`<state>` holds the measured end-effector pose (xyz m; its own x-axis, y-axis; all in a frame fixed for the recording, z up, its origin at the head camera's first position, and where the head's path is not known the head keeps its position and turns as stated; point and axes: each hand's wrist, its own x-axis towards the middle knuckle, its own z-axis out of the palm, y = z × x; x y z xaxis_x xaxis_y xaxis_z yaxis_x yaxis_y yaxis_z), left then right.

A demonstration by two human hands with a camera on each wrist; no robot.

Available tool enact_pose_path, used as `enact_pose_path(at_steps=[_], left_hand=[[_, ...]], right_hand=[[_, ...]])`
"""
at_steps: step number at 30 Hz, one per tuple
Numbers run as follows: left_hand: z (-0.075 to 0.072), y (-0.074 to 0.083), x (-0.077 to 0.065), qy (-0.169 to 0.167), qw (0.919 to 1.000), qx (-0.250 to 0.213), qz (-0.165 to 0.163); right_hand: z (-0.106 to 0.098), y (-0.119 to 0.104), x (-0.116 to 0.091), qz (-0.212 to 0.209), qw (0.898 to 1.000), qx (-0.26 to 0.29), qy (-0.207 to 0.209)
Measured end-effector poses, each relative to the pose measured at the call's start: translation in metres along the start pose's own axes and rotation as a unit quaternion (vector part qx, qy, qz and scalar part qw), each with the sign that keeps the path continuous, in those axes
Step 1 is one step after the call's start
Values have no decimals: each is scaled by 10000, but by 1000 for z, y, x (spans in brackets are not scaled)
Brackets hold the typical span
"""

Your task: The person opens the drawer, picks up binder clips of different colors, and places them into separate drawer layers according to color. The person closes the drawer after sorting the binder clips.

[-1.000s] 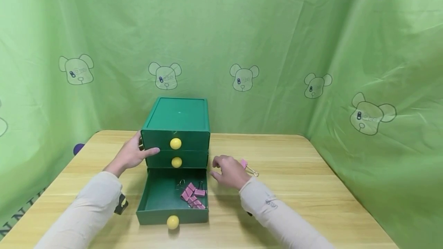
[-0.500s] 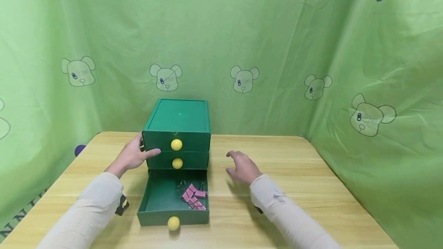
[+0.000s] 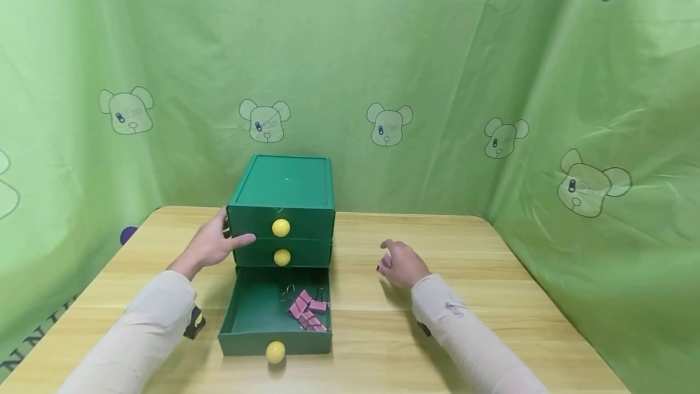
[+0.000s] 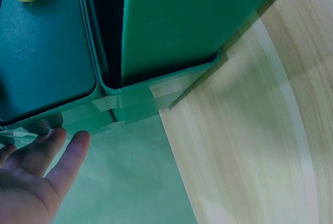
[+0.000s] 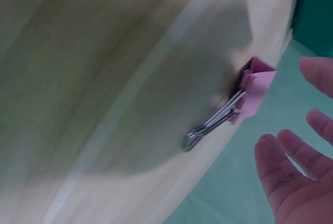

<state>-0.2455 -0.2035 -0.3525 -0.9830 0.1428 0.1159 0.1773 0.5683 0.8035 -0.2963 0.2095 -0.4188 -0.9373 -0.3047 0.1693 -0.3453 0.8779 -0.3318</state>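
My left hand (image 3: 213, 242) rests against the left side of a green drawer cabinet (image 3: 287, 181), with its thumb across the front edge. In the left wrist view its fingers (image 4: 73, 154) lie fairly straight at the cabinet's taped side. The bottom drawer (image 3: 257, 306) is pulled out and contains several pink binder clips (image 3: 308, 309) on its right side. Over the tabletop, my right hand (image 3: 406, 265) hovers at a lone pink binder clip (image 3: 386, 261), mostly covering it from the head view. The right wrist view shows this binder clip (image 5: 257, 91) apart from the spread fingers (image 5: 273, 167).
The wooden table (image 3: 492, 321) extends to the right of the cabinet. Yellow round knobs (image 3: 281, 227) stick out from the drawer fronts. The two upper drawers are closed. A green printed curtain (image 3: 437, 78) encloses the back and sides.
My right hand has moved right, away from the open drawer, to the lone binder clip. The left hand stays at the cabinet, and the drawer has not moved.
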Motion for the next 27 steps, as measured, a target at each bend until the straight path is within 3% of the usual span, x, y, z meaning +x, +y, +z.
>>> enact_pose_path(at_steps=[7, 27], left_hand=[[-1, 0, 1, 10, 10000, 27, -1], [0, -2, 2, 9, 10000, 3, 8]], right_hand=[[3, 11, 1, 115, 9995, -268, -84], [10, 19, 4, 337, 9982, -250, -428]])
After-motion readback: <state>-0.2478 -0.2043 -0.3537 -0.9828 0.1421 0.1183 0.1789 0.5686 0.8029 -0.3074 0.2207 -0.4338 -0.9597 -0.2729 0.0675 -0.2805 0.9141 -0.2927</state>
